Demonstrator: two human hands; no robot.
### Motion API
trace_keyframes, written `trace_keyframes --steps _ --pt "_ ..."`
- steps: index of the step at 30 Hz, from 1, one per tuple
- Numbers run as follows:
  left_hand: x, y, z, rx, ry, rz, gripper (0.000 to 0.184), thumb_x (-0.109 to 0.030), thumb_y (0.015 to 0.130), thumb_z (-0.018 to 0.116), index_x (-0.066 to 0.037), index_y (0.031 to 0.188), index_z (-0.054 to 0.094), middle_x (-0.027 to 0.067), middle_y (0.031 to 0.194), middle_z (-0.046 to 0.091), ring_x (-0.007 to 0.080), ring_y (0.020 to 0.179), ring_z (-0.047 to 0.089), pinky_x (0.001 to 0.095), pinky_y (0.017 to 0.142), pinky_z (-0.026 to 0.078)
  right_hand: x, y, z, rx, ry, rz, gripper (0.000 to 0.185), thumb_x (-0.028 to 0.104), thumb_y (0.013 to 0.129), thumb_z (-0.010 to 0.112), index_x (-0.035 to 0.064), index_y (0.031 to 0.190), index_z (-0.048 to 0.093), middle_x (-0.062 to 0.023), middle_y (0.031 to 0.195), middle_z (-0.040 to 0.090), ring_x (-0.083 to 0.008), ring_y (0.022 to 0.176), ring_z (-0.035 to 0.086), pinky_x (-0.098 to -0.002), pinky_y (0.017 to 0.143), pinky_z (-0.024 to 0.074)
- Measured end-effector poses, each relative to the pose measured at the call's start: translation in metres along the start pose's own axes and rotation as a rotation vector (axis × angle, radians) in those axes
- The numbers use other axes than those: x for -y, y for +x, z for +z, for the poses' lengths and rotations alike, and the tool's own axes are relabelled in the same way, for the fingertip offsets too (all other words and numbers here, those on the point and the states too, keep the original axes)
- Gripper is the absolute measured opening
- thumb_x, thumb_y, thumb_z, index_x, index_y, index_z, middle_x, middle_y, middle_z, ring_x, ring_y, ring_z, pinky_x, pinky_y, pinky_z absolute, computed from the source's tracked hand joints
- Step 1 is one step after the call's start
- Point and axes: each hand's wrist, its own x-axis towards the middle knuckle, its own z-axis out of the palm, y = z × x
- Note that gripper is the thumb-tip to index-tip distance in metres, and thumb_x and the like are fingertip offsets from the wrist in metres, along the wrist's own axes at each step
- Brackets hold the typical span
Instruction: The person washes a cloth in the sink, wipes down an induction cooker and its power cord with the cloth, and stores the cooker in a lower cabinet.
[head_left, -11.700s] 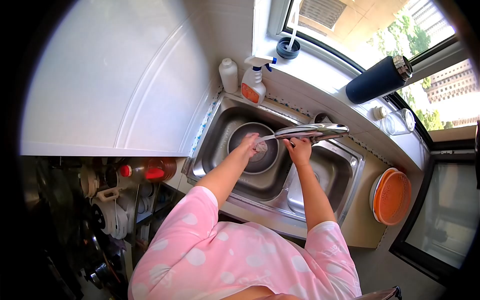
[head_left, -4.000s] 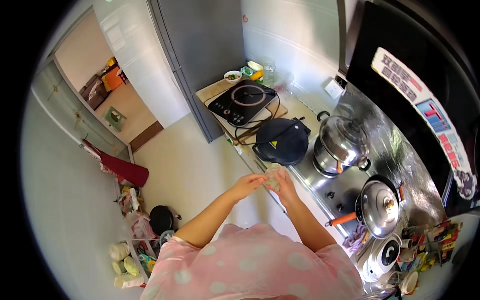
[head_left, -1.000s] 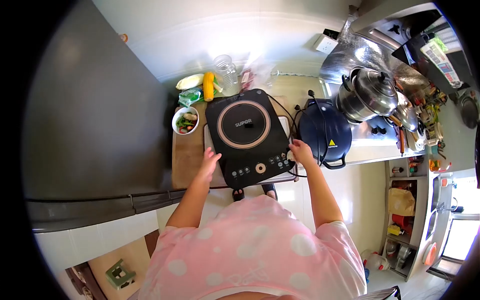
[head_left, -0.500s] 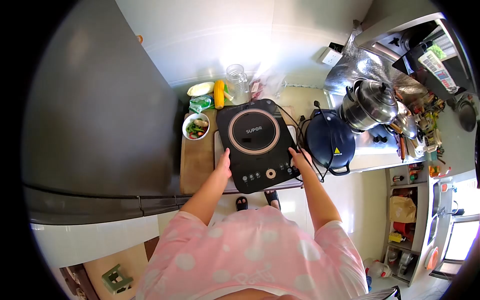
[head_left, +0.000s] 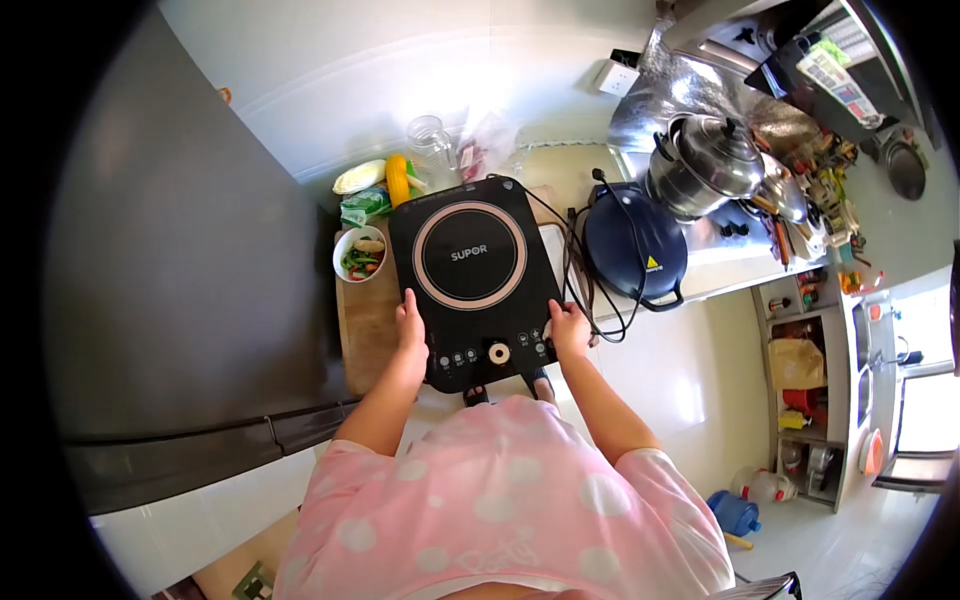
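A black SUPOR induction cooker is held in front of my body, its round ring and control panel facing up. My left hand grips its left edge, with the thumb on top. On the opposite edge, near the controls, my right hand has hold of it; the fingers underneath are hidden. The cooker covers much of a wooden board and hides part of a pale tray. Left of it stands a white bowl of cut vegetables. Black cords trail along its right side.
Corn, a pale vegetable, a green packet and a glass jug stand behind. To the right are a dark blue electric pan and a steel pot. A tall grey cabinet-like surface borders the left.
The view has turned, shifting the counter leftward in the picture. The cooker looks slightly larger and now overlaps my feet and more of the tray. Both hands keep their grip.
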Motion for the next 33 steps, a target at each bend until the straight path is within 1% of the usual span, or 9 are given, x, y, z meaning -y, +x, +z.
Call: trace_keyframes --steps 10,13,16,18,23,29,30,32,33 --pt "-0.003 -0.011 -0.006 -0.03 0.146 -0.015 0.064 -0.061 0.088 0.05 -0.002 0.113 0.052 0.0098 0.11 0.055 0.0213 0.104 0.05 0.0394 0.093 0.04 -0.007 -0.021 0.008 0.02 0.041 0.128 0.053 0.048 0.081 0.063 0.0 0.103 0.067 -0.0215 0.093 0.068 -0.0366 0.093 0.063 -0.0414 0.084 0.0479" --pt "-0.004 -0.011 -0.004 0.006 0.206 -0.024 0.069 -0.063 0.089 0.047 0.0 0.119 0.049 0.0125 0.118 0.054 0.024 0.111 0.048 0.041 0.096 0.038 -0.013 -0.021 0.008 0.022 -0.015 0.083 0.054 0.047 0.083 0.062 -0.0016 0.107 0.064 -0.0219 0.095 0.067 -0.0376 0.094 0.063 -0.0423 0.085 0.0476" --pt "0.026 0.019 -0.01 0.056 0.224 -0.046 0.076 -0.063 0.09 0.043 0.002 0.131 0.042 0.0162 0.133 0.047 0.0266 0.123 0.042 0.042 0.103 0.033 -0.012 -0.022 -0.004 0.11 -0.27 -0.164 0.057 0.045 0.084 0.06 -0.0035 0.113 0.059 -0.0225 0.103 0.065 -0.0382 0.097 0.062 -0.0435 0.087 0.0476" --pt "0.041 0.032 -0.016 0.102 0.229 -0.061 0.075 -0.061 0.091 0.044 0.001 0.131 0.041 0.0154 0.132 0.047 0.0254 0.122 0.043 0.0408 0.103 0.032 -0.02 -0.021 -0.012 0.152 -0.468 -0.365 0.043 0.036 0.086 0.06 -0.0011 0.109 0.061 -0.0215 0.106 0.064 -0.035 0.102 0.06 -0.0422 0.087 0.0485" --pt "0.032 0.028 -0.026 0.214 0.177 -0.109 0.071 -0.057 0.092 0.047 0.001 0.133 0.039 0.0136 0.131 0.047 0.0226 0.12 0.043 0.0378 0.103 0.031 0.052 -0.044 -0.065 0.47 -0.664 -0.239 0.024 0.028 0.088 0.06 0.0066 0.099 0.062 -0.0173 0.105 0.062 -0.0327 0.095 0.062 -0.0418 0.081 0.0496" --pt "0.023 0.016 -0.027 0.207 0.021 0.063 0.053 -0.039 0.092 0.057 -0.001 0.127 0.044 0.0094 0.121 0.051 0.0184 0.111 0.046 0.0334 0.098 0.035 0.096 -0.036 -0.052 -0.042 0.123 -0.736 0.027 0.026 0.086 0.064 0.008 0.105 0.064 -0.0147 0.112 0.057 -0.0346 0.095 0.061 -0.0378 0.078 0.0497" --pt "0.024 0.017 -0.028 0.211 -0.015 0.071 0.051 -0.036 0.092 0.058 -0.001 0.127 0.045 0.0095 0.12 0.051 0.0183 0.111 0.046 0.033 0.098 0.035 0.09 -0.028 -0.042 0.033 0.163 -0.77 0.028 0.019 0.085 0.065 0.0111 0.112 0.063 -0.0124 0.118 0.054 -0.0341 0.104 0.057 -0.0401 0.089 0.0463" --pt "0.018 0.009 -0.029 0.218 -0.042 0.128 0.049 -0.033 0.093 0.058 -0.003 0.128 0.044 0.0099 0.121 0.05 0.0183 0.111 0.045 0.0327 0.097 0.036 0.077 -0.028 -0.031 0.009 -0.308 -0.863 0.03 0.014 0.083 0.065 0.0137 0.113 0.064 -0.0089 0.122 0.055 -0.0305 0.115 0.052 -0.0483 0.101 0.0368" --pt "0.015 0.006 -0.029 0.221 -0.055 0.157 0.049 -0.032 0.093 0.059 -0.003 0.129 0.044 0.01 0.121 0.049 0.0183 0.111 0.045 0.0325 0.097 0.036 0.071 -0.026 -0.028 0.034 -0.295 -0.868 0.031 0.015 0.083 0.065 0.0146 0.114 0.064 -0.0076 0.124 0.054 -0.0293 0.118 0.05 -0.0505 0.103 0.0337"
